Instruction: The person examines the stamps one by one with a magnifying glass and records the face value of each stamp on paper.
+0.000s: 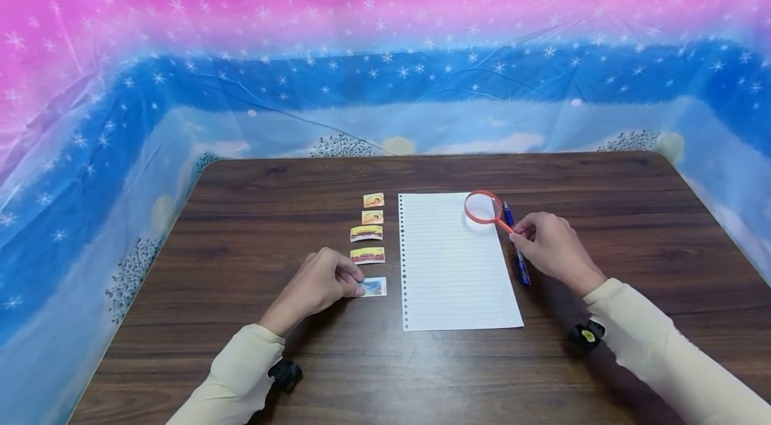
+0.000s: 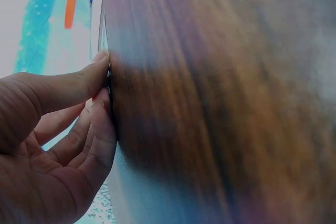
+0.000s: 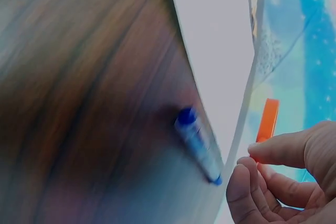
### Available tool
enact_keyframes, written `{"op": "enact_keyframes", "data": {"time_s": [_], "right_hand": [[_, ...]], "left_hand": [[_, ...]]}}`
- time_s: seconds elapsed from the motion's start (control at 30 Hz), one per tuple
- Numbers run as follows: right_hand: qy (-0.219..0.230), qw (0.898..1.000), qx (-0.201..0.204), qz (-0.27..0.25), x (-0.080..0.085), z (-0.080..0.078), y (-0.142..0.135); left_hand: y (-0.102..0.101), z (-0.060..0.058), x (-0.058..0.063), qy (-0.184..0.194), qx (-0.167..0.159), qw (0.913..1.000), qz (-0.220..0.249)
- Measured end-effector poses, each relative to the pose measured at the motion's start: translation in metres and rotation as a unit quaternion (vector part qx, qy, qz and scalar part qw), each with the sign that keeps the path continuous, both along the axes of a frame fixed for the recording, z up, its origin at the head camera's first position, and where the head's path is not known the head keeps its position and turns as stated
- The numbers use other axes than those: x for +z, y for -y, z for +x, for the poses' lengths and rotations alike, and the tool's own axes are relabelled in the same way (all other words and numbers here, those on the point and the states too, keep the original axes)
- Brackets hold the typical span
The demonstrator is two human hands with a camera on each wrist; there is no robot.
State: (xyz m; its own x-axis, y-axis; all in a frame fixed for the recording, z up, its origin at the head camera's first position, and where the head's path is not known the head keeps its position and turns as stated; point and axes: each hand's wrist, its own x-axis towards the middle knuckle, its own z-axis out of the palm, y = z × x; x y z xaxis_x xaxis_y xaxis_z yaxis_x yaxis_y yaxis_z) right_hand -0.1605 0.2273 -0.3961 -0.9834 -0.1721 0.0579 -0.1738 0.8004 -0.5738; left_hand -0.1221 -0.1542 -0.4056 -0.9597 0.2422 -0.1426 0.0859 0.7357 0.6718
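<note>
Pinching blue-toned paper slip (image 1: 376,286) by edge with fingers of left hand (image 1: 319,281), left of lined sheet (image 1: 454,271); likely light, flimsy: hold by edges. Pinching magnifying glass (image 1: 502,225) by handle with right hand (image 1: 555,247), over sheet's far right corner; likely light, rigid, scratch-prone: keep to handle.

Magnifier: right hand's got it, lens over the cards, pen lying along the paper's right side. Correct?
One fix: the lens is over the paper's far right corner, not the cards; the head view shows it. Rest stands: magnifier in the right hand, pen along the right side of the paper.
</note>
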Motion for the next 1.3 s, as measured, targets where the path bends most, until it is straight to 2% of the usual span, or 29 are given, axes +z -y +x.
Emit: {"op": "enact_keyframes", "data": {"time_s": [0.6, 1.3], "right_hand": [[-0.022, 0.998, 0.058, -0.008, 0.0, 0.004, 0.059], [-0.012, 0.994, 0.108, -0.012, -0.002, 0.023, 0.098]], "left_hand": [[-0.001, -0.001, -0.001, 0.002, 0.003, 1.0, -0.003], [-0.002, -0.001, 0.0, 0.003, 0.007, 0.9999, -0.007]]}}
